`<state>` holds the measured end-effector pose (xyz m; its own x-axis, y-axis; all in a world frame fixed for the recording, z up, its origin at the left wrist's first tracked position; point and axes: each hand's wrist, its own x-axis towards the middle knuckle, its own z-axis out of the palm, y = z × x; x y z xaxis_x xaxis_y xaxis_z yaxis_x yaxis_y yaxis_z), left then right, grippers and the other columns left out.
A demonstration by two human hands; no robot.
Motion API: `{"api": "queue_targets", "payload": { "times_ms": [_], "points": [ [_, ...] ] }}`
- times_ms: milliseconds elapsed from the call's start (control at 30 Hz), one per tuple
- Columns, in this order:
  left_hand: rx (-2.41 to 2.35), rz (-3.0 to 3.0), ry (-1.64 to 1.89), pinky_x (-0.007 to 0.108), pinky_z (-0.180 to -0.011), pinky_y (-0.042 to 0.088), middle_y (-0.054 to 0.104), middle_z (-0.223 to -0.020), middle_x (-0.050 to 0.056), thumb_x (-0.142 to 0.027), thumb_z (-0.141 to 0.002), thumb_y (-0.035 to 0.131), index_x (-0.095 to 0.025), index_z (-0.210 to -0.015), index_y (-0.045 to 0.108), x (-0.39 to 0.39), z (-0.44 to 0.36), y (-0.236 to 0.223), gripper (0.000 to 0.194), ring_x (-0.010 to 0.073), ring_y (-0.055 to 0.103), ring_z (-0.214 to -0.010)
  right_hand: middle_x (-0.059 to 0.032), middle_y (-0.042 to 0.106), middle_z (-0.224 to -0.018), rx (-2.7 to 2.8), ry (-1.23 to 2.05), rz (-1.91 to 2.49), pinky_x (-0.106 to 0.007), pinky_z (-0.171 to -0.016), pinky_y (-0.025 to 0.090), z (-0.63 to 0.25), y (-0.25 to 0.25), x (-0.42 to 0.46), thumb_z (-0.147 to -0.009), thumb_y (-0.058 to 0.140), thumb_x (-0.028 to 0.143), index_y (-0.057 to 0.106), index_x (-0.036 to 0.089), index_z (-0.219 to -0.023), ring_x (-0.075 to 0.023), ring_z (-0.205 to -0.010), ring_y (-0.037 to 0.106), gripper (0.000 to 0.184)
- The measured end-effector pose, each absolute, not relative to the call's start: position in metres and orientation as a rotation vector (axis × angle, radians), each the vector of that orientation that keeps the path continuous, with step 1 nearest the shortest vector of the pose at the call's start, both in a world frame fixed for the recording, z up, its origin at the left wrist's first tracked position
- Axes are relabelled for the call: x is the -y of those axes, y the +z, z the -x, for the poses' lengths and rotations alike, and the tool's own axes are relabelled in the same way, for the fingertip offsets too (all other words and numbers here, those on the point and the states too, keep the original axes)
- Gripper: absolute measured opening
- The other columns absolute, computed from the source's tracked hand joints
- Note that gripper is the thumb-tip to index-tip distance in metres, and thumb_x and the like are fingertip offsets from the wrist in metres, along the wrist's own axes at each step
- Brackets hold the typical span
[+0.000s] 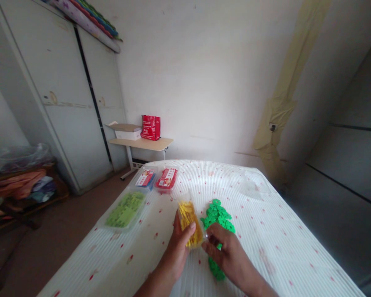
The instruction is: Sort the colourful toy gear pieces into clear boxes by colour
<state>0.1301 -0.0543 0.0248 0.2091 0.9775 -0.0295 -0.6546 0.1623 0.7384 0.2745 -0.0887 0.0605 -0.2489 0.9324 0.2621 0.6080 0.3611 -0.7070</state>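
A clear box (pixel 200 221) of yellow pieces (pixel 189 216) tilts over the table (pixel 275 247), clasped in the left hand (pixel 179 244), thumb across its front. The right hand (pixel 227 252) meets the near right corner with curled fingers; whether they pinch it cannot be told. Steady handling likely calls for a firm left hold, light pressure at the corner and a gentle tilt against spills. Loose green pieces (pixel 216 212) lie beside, partly beneath the right hand; boxed light-green pieces (pixel 123 210) rest farther left.

hands (pixel 179 246) (pixel 228 249): bare, L+R | forearms (pixel 161 277): bare, L+R | L thumbnail (pixel 193 225): short, vis.
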Motion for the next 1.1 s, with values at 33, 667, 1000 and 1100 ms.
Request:
{"api": "queue_targets", "payload": {
  "times_ms": [33,667,1000,1100],
  "points": [
    [-0.604,-0.689,1.282,0.036,-0.098,0.038,0.047,-0.134,0.004,-0.030,-0.073,0.065,-0.033,-0.135,0.029,0.055,-0.131,0.027,0.072,0.0230,0.047,-0.120,0.0021,0.052,-0.069,1.947,0.629,1.362,-0.021,-0.058,0.036,-0.274,0.060,0.089,-0.082,0.049,0.025,0.046,0.020,-0.074,-0.0110,-0.063,0.048,0.010],
    [-0.787,-0.768,1.306,0.037,-0.089,0.045,0.050,-0.130,0.009,-0.036,-0.063,0.072,-0.032,-0.140,0.017,0.045,-0.142,0.010,0.094,0.0268,0.053,-0.112,0.0038,0.046,-0.057,1.868,0.214,1.648,-0.022,-0.050,0.027,-0.275,0.049,0.091,-0.075,0.040,0.016,0.039,0.021,-0.070,-0.0103,-0.050,0.043,0.007],
    [-0.869,-0.822,1.333,0.036,-0.092,0.043,0.046,-0.135,0.011,-0.034,-0.058,0.077,-0.028,-0.141,0.019,0.037,-0.150,0.000,0.102,0.0283,0.049,-0.117,0.0058,0.034,-0.047,1.685,0.324,1.791,-0.023,-0.047,0.020,-0.281,0.048,0.078,-0.070,0.043,0.018,0.031,0.022,-0.053,-0.0088,-0.045,0.035,0.021],
    [-0.883,-0.820,1.319,0.036,-0.093,0.042,0.043,-0.137,0.009,-0.032,-0.059,0.076,-0.031,-0.141,0.019,0.037,-0.150,-0.003,0.100,0.0286,0.044,-0.122,0.0049,0.039,-0.048,1.690,0.257,1.864,-0.023,-0.047,0.020,-0.283,0.048,0.075,-0.069,0.043,0.015,0.041,0.020,-0.056,-0.0094,-0.045,0.037,0.015]
  ]
}}
